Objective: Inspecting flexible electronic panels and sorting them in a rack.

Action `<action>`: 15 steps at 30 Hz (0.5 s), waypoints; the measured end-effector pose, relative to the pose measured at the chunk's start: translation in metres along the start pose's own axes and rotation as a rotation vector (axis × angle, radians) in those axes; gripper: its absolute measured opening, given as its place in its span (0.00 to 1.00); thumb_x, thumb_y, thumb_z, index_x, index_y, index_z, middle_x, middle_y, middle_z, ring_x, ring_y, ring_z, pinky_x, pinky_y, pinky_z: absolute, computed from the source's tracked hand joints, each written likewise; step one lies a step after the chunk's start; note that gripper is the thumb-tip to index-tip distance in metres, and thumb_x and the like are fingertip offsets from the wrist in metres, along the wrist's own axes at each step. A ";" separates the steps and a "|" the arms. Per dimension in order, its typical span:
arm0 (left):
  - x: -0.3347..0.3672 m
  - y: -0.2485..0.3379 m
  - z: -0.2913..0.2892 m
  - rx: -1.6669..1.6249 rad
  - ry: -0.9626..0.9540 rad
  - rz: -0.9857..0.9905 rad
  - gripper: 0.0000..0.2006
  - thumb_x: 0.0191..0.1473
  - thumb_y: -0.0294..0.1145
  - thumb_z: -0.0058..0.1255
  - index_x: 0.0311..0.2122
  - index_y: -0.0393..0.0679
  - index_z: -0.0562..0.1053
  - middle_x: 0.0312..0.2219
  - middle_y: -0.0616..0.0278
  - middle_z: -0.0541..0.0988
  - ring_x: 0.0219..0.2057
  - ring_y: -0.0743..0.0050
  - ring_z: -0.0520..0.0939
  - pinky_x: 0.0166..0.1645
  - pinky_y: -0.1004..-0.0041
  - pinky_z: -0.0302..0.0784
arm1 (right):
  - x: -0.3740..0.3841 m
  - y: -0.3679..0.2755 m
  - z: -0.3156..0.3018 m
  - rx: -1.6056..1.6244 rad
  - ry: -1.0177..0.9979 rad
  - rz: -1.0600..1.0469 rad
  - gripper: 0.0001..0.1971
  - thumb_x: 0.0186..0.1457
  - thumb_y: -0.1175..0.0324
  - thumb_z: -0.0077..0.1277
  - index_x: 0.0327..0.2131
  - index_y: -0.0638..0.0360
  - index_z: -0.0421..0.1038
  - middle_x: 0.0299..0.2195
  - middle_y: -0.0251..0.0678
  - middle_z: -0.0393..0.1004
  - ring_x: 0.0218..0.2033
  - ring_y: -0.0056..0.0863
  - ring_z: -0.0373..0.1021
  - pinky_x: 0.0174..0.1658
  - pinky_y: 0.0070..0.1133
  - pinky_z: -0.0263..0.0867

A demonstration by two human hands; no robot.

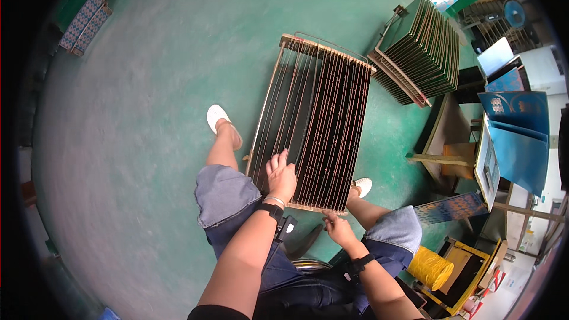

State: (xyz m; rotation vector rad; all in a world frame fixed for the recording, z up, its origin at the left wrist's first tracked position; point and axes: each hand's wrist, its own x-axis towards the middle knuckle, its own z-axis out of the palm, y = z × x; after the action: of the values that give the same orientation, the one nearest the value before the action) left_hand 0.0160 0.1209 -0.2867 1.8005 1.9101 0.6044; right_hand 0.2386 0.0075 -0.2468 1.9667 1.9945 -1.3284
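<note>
Dark rectangular rack with thin copper-coloured bars [335,130] sits on the smooth green floor [148,112] between my legs, its near end toward me. The bars run lengthwise — loosely spaced on the left side, packed close on the right — and pale, wooden-looking strips cross its near and far ends. My left hand [281,179] reaches over the rack's near end, left of its middle; the fingers there are extended and slightly apart over the bars, and whether they grip one I cannot tell. My right hand [340,230] is at the rack's near right corner, index finger stretched to the end strip, the others curled; I cannot tell whether anything is pinched there. Left of the rack is one of my white slip-on shoes [217,117]; just right of it, near that same corner, is the other. Beside the rack's far right corner stands a second rack of many thin, copper-edged leaves [421,53]. Well to the right of the rack are large flat blue panels [518,160], and nearer me on that side lies a yellow cylindrical bundle [431,268].
</note>
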 end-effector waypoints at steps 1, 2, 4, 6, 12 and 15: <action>0.000 0.007 -0.013 -0.030 0.040 0.094 0.04 0.37 0.26 0.52 0.24 0.40 0.73 0.51 0.53 0.65 0.52 0.51 0.62 0.55 0.56 0.55 | -0.002 -0.010 0.000 0.007 0.004 -0.008 0.17 0.56 0.73 0.41 0.50 0.54 0.64 0.33 0.45 0.76 0.31 0.34 0.75 0.37 0.27 0.70; -0.003 0.014 -0.026 -0.046 0.015 0.147 0.03 0.39 0.25 0.50 0.23 0.40 0.71 0.48 0.51 0.69 0.50 0.53 0.66 0.53 0.57 0.59 | -0.002 -0.021 -0.001 0.065 -0.028 -0.001 0.17 0.55 0.71 0.42 0.50 0.55 0.64 0.34 0.45 0.75 0.34 0.38 0.73 0.40 0.29 0.68; -0.007 0.038 -0.065 -0.282 -0.011 0.182 0.03 0.43 0.23 0.47 0.24 0.36 0.68 0.43 0.46 0.71 0.43 0.50 0.72 0.47 0.62 0.67 | -0.002 -0.033 -0.005 0.126 -0.043 -0.004 0.18 0.54 0.70 0.43 0.49 0.56 0.64 0.36 0.45 0.75 0.38 0.42 0.72 0.43 0.31 0.67; -0.011 0.064 -0.122 -0.399 -0.017 0.247 0.04 0.45 0.23 0.46 0.25 0.33 0.67 0.41 0.44 0.72 0.40 0.46 0.74 0.44 0.62 0.70 | 0.000 -0.037 -0.004 0.471 0.020 -0.054 0.19 0.55 0.69 0.45 0.51 0.59 0.62 0.41 0.46 0.73 0.43 0.36 0.71 0.47 0.27 0.65; -0.038 0.067 -0.266 -0.995 -0.324 0.087 0.05 0.50 0.23 0.46 0.27 0.33 0.67 0.31 0.65 0.68 0.31 0.81 0.67 0.35 0.80 0.64 | -0.016 -0.070 -0.068 1.409 -0.100 0.017 0.30 0.59 0.59 0.43 0.61 0.54 0.45 0.60 0.40 0.51 0.60 0.31 0.50 0.60 0.28 0.49; -0.057 0.066 -0.290 -1.214 -0.385 -0.026 0.05 0.52 0.25 0.47 0.30 0.34 0.69 0.30 0.70 0.68 0.30 0.84 0.67 0.36 0.81 0.63 | -0.037 -0.070 -0.096 1.872 -0.220 -0.107 0.25 0.58 0.56 0.43 0.56 0.53 0.54 0.54 0.33 0.60 0.56 0.31 0.57 0.57 0.33 0.54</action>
State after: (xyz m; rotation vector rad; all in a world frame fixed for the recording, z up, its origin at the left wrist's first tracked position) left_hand -0.1004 0.0636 -0.0128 0.9651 0.8993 1.0076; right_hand 0.2374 0.0452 -0.1280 1.4643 0.2781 -3.8079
